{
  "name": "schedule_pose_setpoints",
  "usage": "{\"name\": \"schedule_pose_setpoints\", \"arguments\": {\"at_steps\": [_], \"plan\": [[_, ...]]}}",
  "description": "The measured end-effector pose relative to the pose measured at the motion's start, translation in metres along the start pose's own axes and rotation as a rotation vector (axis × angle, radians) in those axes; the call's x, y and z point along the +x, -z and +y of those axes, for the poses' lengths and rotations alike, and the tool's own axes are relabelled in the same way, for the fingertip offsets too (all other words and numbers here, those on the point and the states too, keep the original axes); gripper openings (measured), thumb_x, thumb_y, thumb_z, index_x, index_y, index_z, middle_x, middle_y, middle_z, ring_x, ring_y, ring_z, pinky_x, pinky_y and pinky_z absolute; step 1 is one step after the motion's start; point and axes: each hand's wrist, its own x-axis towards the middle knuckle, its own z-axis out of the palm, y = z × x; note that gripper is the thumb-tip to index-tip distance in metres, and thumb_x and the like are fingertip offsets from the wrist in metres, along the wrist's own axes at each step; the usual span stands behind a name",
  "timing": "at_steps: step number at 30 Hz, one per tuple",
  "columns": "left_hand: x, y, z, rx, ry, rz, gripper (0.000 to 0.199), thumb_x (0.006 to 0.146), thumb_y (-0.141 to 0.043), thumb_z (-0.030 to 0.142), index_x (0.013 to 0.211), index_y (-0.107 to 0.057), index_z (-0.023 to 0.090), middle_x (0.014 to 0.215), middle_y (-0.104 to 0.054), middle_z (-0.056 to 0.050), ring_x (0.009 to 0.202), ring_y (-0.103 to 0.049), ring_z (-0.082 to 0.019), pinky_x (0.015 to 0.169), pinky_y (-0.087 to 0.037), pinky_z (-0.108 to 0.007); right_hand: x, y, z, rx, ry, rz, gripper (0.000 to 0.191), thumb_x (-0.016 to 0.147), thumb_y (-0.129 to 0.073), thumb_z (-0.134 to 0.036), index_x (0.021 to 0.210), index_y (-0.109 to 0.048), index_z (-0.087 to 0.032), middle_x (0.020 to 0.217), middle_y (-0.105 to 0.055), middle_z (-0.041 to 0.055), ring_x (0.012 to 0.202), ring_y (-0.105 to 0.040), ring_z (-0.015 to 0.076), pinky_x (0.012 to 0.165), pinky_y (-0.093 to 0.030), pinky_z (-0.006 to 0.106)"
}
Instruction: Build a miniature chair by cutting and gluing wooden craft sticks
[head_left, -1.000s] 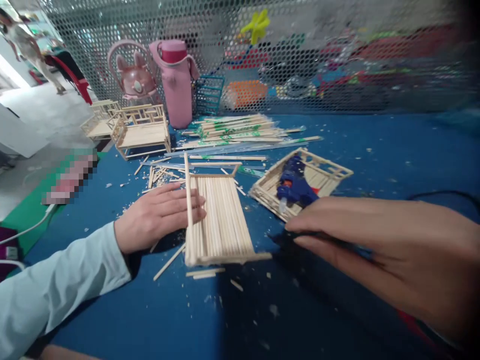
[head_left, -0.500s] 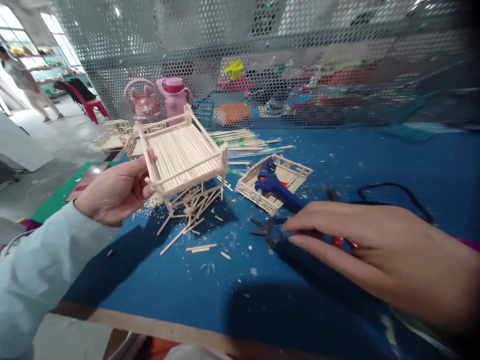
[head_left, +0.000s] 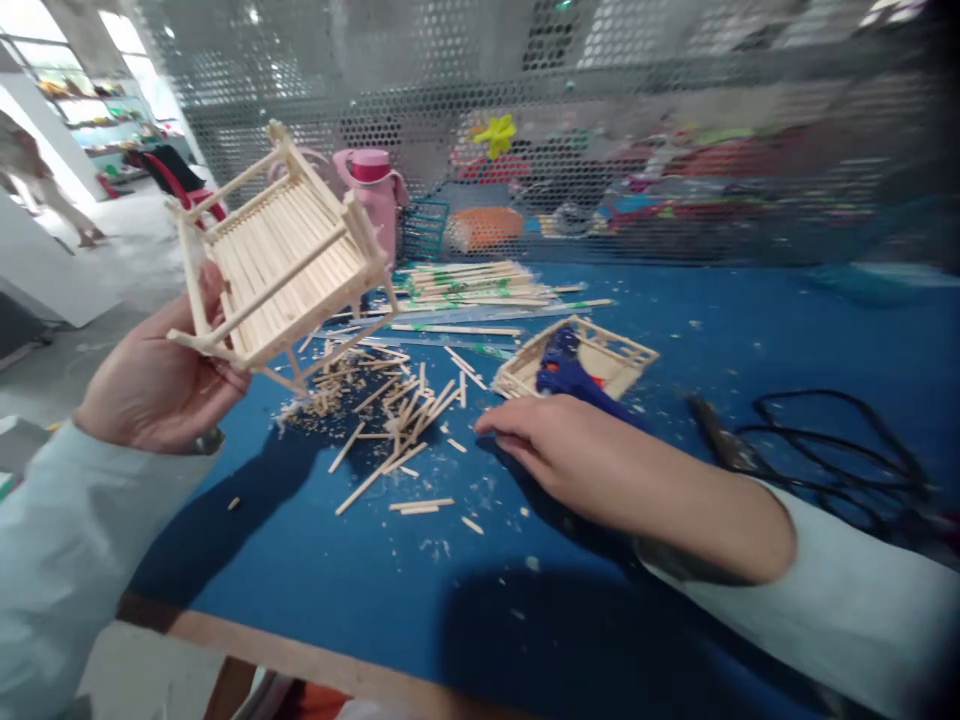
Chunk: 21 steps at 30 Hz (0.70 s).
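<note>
My left hand [head_left: 169, 370] grips a small model frame made of wooden sticks [head_left: 285, 260] by its left side. The model is raised above the table and tilted, with its slatted platform showing. My right hand [head_left: 555, 445] hovers low over the table, fingers stretched to the left and slightly apart, with no object visible in them. Just beyond it, a blue glue gun [head_left: 566, 372] lies across a second stick frame [head_left: 626, 355]. Left of my right fingertips is a heap of loose short sticks [head_left: 409, 420].
Behind the heap lies a bundle of long sticks [head_left: 480, 285] in green-marked wrapping. A black cable [head_left: 847, 430] curls at right beside a dark-handled tool [head_left: 712, 430]. A perforated metal screen [head_left: 645, 110] borders the blue table [head_left: 360, 600]. A pink bottle [head_left: 375, 200] stands by it.
My left hand has lifted the model up and left, tilting it more. My right hand has moved left, and the pliers seen beside it earlier are out of sight.
</note>
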Motion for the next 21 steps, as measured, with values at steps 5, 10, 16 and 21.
{"name": "schedule_pose_setpoints", "arguments": {"at_steps": [5, 10, 16, 21], "plan": [[0.008, 0.001, -0.008, -0.131, -0.066, 0.033, 0.033, 0.098, -0.034, 0.015, 0.105, -0.066, 0.016, 0.039, -0.054, 0.007, 0.030, -0.048, -0.006, 0.030, -0.038, -0.014, 0.058, -0.013, -0.034, -0.046, 0.375, -0.036, 0.038, 0.094, -0.040, -0.023, 0.129, -0.056, -0.019, 0.138, -0.054, 0.0097, 0.129, -0.048, 0.0224, 0.105, -0.039, 0.038], [0.021, 0.014, -0.012, -0.132, -0.066, 0.018, 0.039, 0.098, -0.036, 0.022, 0.070, -0.063, 0.017, 0.053, -0.065, 0.004, 0.044, -0.061, -0.005, 0.043, -0.048, -0.010, 0.119, -0.043, -0.060, -0.143, 0.426, -0.063, 0.060, 0.090, -0.044, -0.053, 0.142, -0.039, -0.023, 0.156, -0.023, 0.0085, 0.145, -0.017, 0.0299, 0.114, -0.015, 0.058], [0.025, 0.028, -0.011, -0.033, -0.182, -0.061, 0.033, 0.096, -0.042, 0.025, 0.077, -0.068, 0.017, 0.068, -0.071, 0.001, 0.064, -0.069, -0.009, 0.063, -0.058, -0.016, 0.105, -0.042, -0.027, -0.188, 0.377, -0.139, 0.079, 0.088, -0.036, -0.062, 0.147, -0.026, -0.012, 0.155, -0.018, 0.0167, 0.143, -0.017, 0.0376, 0.109, -0.020, 0.066], [0.019, 0.025, -0.009, -0.019, -0.156, -0.007, 0.030, 0.097, -0.039, 0.022, 0.097, -0.069, 0.018, 0.082, -0.074, 0.000, 0.090, -0.071, -0.015, 0.080, -0.059, -0.025, 0.081, -0.011, -0.007, -0.223, 0.388, -0.145, 0.058, 0.093, -0.036, -0.050, 0.139, -0.044, -0.015, 0.145, -0.043, 0.0174, 0.133, -0.039, 0.0383, 0.101, -0.034, 0.067]]}}
